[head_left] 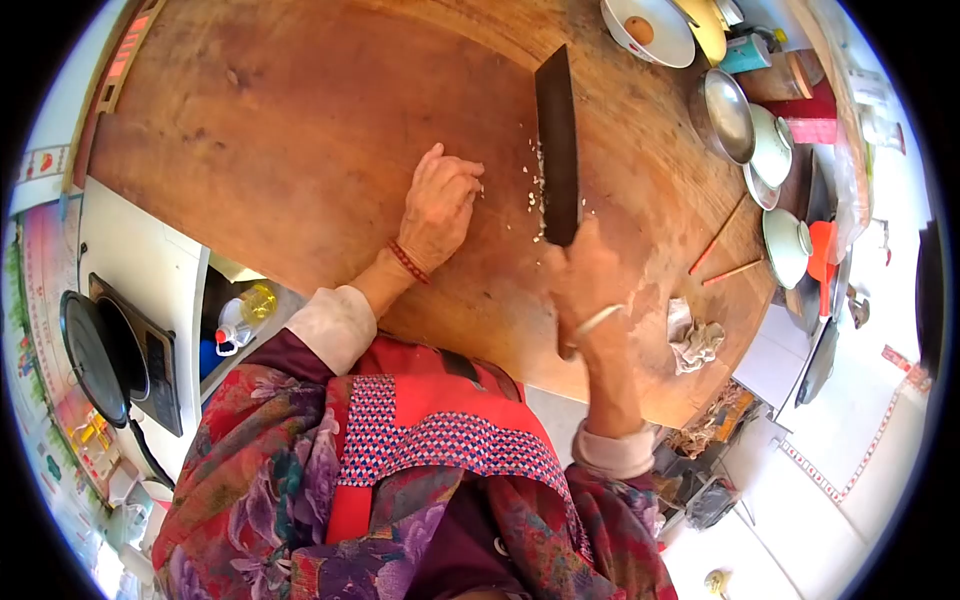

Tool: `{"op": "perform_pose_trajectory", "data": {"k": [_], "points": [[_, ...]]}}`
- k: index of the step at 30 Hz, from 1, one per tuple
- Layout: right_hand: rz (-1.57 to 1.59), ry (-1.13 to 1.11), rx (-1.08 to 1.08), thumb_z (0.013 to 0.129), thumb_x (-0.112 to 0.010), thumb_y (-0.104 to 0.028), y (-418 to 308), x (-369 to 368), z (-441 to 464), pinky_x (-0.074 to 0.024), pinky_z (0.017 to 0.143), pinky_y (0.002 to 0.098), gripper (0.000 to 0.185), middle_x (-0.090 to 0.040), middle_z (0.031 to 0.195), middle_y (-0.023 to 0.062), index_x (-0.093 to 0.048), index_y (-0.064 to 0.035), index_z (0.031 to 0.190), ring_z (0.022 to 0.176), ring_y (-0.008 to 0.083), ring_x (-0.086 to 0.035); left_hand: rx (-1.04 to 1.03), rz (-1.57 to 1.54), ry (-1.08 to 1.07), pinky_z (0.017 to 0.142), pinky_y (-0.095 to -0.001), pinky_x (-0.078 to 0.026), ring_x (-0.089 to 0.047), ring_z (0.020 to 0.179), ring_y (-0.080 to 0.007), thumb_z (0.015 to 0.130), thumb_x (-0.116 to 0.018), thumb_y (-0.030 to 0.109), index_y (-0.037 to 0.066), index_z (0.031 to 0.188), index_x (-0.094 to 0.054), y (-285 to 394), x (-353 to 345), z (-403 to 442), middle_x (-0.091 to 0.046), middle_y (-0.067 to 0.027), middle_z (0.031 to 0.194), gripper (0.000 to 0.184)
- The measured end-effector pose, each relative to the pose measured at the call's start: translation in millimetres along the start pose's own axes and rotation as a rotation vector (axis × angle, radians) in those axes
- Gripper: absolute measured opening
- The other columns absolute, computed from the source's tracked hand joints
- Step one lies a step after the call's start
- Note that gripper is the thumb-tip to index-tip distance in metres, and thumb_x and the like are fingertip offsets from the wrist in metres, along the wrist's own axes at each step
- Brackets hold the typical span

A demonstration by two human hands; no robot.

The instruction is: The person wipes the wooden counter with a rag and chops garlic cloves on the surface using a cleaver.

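Observation:
My right hand (585,275) is wrapped round the handle of a dark cleaver (558,140), and motion smears it slightly. The blade points away from me over the wooden tabletop (330,110). Along its left side lie small white chopped bits (536,190), perhaps garlic; I cannot tell for sure. To the left of these bits, my left hand (440,205) hovers over or rests on the wood with its fingers curled in. A tiny pale speck shows at its fingertips, and what they hold, if anything, is too small to name.
A white bowl with an egg (640,30) stands at the far right. Below it are a metal bowl (722,115), upturned bowls (787,248), two chopsticks (718,235) and a crumpled cloth (697,340). On the left are an oil bottle (246,312) and a pan (95,355) on a cooker.

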State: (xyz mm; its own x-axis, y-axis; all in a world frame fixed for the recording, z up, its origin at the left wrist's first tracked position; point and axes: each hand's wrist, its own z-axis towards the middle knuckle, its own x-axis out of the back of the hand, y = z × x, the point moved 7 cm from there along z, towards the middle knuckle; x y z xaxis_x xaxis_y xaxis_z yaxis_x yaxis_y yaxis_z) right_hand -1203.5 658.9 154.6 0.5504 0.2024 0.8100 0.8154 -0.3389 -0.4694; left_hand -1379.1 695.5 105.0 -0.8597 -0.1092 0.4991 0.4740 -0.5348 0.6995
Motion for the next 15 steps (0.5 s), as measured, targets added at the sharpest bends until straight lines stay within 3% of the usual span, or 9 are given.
{"op": "perform_pose_trajectory", "data": {"k": [3, 7, 10, 15], "points": [[-0.101, 0.088, 0.065, 0.082, -0.057, -0.017, 10, 5, -4, -0.0484, 0.064, 0.0519, 0.025, -0.061, 0.068, 0.0252, -0.051, 0.0024, 0.096, 0.068, 0.0451, -0.062, -0.011, 0.004, 0.006, 0.104, -0.0501, -0.038, -0.059, 0.095, -0.0275, 0.077, -0.060, -0.007, 0.003, 0.086, -0.058, 2, 0, 3, -0.063, -0.0100, 0.100, 0.014], [-0.070, -0.096, 0.043, 0.083, -0.057, -0.018, 8, 23, -4, -0.0481, 0.063, 0.0534, 0.026, -0.061, 0.068, 0.0254, -0.049, -0.0006, 0.100, 0.068, 0.0463, -0.061, -0.016, 0.017, 0.000, 0.104, -0.0501, -0.038, -0.059, 0.095, -0.0279, 0.077, -0.061, -0.007, 0.003, 0.087, -0.058, 2, 0, -1, -0.062, -0.0095, 0.100, 0.014], [-0.228, 0.082, 0.120, 0.083, -0.057, -0.017, 18, 14, -1, -0.0478, 0.065, 0.0543, 0.024, -0.062, 0.070, 0.0256, -0.049, -0.0001, 0.099, 0.069, 0.0464, -0.061, -0.013, 0.006, 0.022, 0.104, -0.0500, -0.038, -0.059, 0.095, -0.0280, 0.078, -0.061, -0.007, 0.003, 0.087, -0.058, 1, 1, -1, -0.062, -0.0092, 0.100, 0.013], [-0.158, -0.095, 0.110, 0.083, -0.057, -0.019, 16, 34, 9, -0.0485, 0.066, 0.0544, 0.028, -0.063, 0.075, 0.0266, -0.049, 0.0001, 0.101, 0.072, 0.0467, -0.061, -0.023, 0.020, -0.009, 0.104, -0.0499, -0.038, -0.059, 0.095, -0.0276, 0.078, -0.060, -0.008, 0.002, 0.086, -0.059, 1, -1, 0, -0.063, -0.0091, 0.100, 0.013]]}}
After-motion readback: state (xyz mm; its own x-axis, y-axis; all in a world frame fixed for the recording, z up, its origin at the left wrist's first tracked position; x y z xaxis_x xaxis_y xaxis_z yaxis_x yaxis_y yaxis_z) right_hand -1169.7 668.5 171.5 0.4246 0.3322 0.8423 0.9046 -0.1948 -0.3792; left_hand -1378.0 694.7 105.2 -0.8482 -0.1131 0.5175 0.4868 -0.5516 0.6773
